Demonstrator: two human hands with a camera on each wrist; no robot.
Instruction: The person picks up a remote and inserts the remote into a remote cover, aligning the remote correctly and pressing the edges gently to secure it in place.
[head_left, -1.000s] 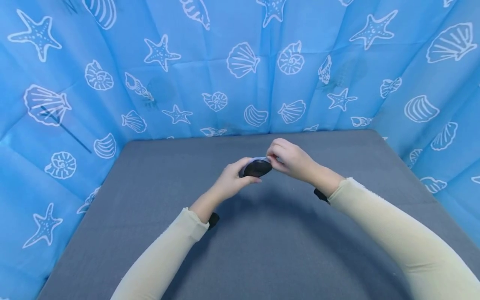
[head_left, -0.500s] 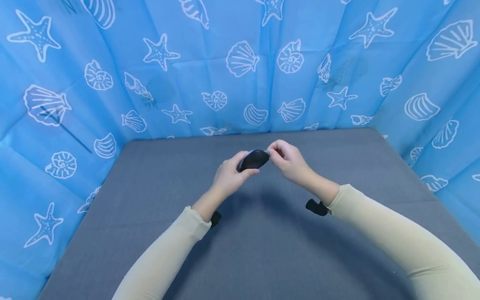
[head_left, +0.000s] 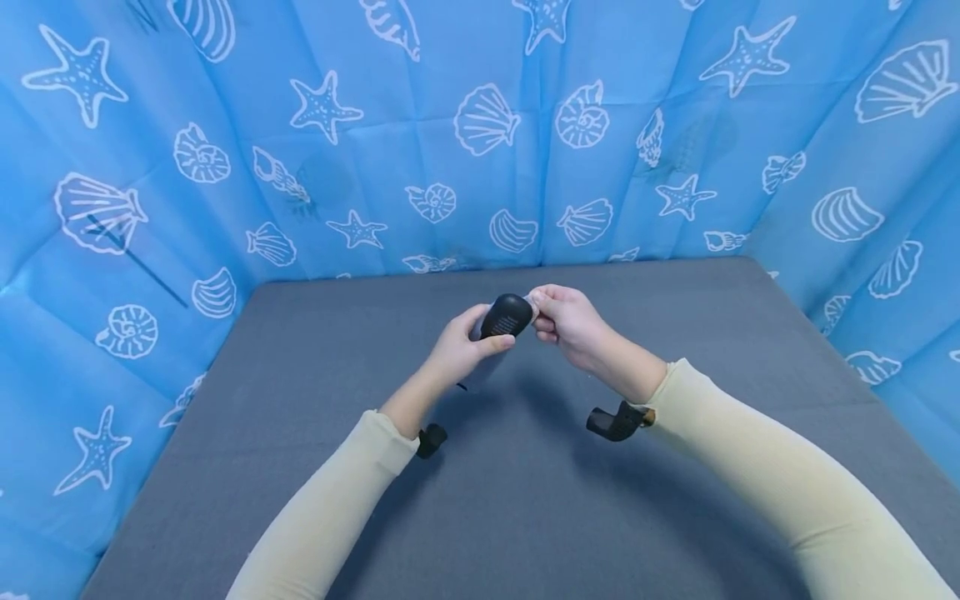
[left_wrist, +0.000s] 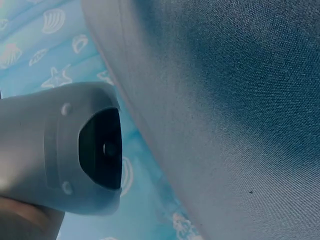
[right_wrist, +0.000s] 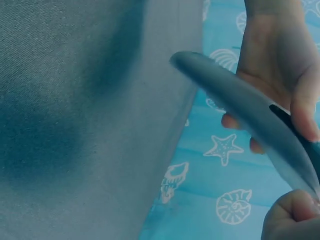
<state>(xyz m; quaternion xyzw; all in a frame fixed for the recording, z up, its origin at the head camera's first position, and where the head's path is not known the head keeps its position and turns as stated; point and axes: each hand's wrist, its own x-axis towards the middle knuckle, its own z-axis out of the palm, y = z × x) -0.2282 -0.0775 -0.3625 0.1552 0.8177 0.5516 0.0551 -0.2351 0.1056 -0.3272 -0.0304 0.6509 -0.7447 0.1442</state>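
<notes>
A curved grey device (head_left: 507,316) with a black oval end and small pale print is held above the table. My left hand (head_left: 456,347) grips its body, thumb across the black part. In the left wrist view, the grey device (left_wrist: 60,145) shows a dark recess with a small round part inside. My right hand (head_left: 567,323) pinches its far end between thumb and fingers, where a pale edge shows. From the right wrist view, the device (right_wrist: 240,105) is long and arched, with the left hand (right_wrist: 275,65) behind it and the right fingers (right_wrist: 295,212) at its lower end.
Beneath both hands lies a grey cloth-covered table (head_left: 360,350). Blue curtains (head_left: 420,150) with white shell and starfish prints hang behind it and on both sides. A black wrist camera (head_left: 617,422) hangs under the right wrist, another camera (head_left: 431,440) under the left.
The left hand has turned the device so its black end faces up more and the print shows. The right hand has rolled over, keeping its fingers at the device's edge; its wrist camera swung left.
</notes>
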